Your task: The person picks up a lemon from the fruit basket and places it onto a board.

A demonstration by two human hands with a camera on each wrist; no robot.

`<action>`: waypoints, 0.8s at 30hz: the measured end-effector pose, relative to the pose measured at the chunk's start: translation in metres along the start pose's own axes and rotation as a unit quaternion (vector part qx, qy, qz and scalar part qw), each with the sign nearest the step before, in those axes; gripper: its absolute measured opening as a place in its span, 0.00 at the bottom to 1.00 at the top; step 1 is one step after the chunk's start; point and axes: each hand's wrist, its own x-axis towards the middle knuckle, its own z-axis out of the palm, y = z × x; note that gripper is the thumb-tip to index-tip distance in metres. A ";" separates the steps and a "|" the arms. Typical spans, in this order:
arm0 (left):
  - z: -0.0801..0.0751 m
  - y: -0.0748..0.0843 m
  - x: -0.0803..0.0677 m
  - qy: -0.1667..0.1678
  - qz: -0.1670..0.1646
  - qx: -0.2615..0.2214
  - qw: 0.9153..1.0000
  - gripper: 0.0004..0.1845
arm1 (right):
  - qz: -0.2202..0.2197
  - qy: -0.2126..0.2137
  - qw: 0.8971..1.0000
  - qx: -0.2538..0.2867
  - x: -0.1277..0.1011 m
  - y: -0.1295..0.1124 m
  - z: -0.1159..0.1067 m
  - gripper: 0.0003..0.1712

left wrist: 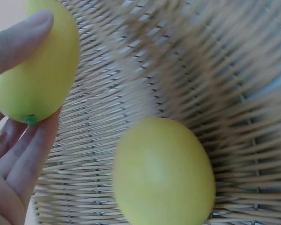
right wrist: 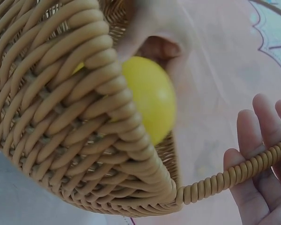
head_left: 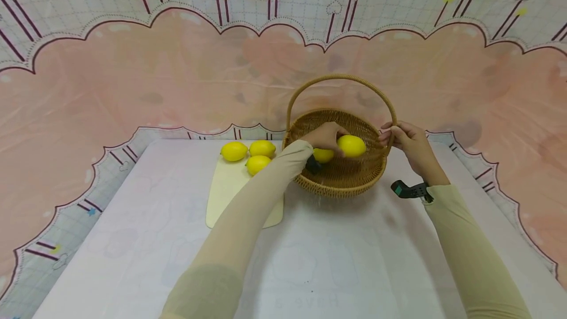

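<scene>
In the head view a wicker basket (head_left: 341, 188) leans with its opening toward me. My left hand (head_left: 325, 138) reaches into it and grips a lemon (head_left: 352, 146) between thumb and fingers. Below that, a second lemon (left wrist: 164, 173) lies on the basket's woven inside. My right hand (head_left: 409, 144) holds the basket handle (right wrist: 220, 185) near its right end; in the right wrist view the handle crosses its fingers. Left of the basket, three lemons lie at the far end of a cream cutting board (head_left: 230, 191): one left (head_left: 234, 151), one behind (head_left: 262, 148), one nearer (head_left: 258, 165).
A white-covered table (head_left: 345, 255) carries the board and basket. Behind it hangs a pink patterned cloth (head_left: 199, 78). My left forearm (head_left: 248, 201) passes over part of the board, and the basket's arched handle rises above its rim.
</scene>
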 end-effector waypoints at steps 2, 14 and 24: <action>-0.003 0.000 0.000 0.016 0.000 -0.002 1.000 0.34 | 0.002 -0.001 1.000 -0.001 0.000 0.000 0.000 0.14; -0.028 0.009 -0.027 0.067 0.011 -0.049 0.997 0.34 | -0.003 0.002 1.000 -0.017 -0.002 0.000 0.000 0.13; -0.047 0.013 -0.077 0.104 0.020 -0.035 0.994 0.35 | -0.011 -0.005 1.000 0.003 -0.001 0.001 0.001 0.14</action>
